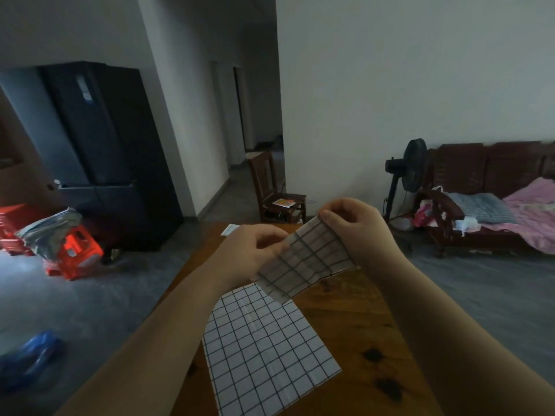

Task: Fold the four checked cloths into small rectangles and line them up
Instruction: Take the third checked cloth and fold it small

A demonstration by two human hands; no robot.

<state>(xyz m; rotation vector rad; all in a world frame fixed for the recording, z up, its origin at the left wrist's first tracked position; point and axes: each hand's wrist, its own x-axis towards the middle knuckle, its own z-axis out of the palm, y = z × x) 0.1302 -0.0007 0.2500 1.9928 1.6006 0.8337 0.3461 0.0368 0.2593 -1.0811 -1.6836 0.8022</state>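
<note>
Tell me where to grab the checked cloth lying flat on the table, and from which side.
Pinch the flat cloth at its near right corner, coming in from the right: bare table lies beside that corner, while its far end sits under the held cloth.

Left hand (255, 253) and right hand (357, 232) raised — both pinching cloth (306, 261).

Left hand (255, 253) and right hand (357, 232) pinch opposite ends of a folded checked cloth (306, 259), held above the bench (360, 319). Second cloth (264, 349) lies flat on bench below it. Chair (276, 190) beyond far edge.
</note>
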